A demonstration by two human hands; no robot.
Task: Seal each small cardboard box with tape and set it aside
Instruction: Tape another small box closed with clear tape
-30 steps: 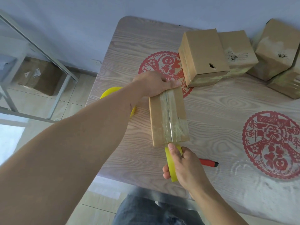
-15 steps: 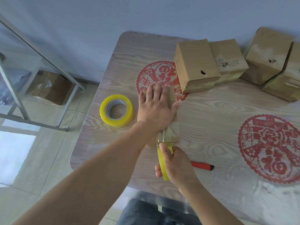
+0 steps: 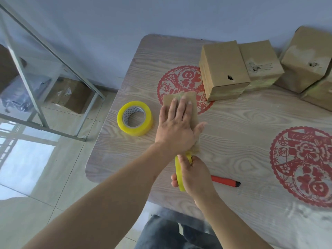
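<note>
Near the frame's centre, on the pale wood-grain worktop [image 3: 233, 133], a flat brown cardboard box [image 3: 193, 103] lies with its long axis running toward the top of the frame. Left hand [image 3: 177, 126] presses it, fingers straight. Right hand [image 3: 193, 175] grips a glossy yellow tape roll [image 3: 179, 174] on edge at the box's lower end. A second roll [image 3: 135, 118] lies flat left of it.
</note>
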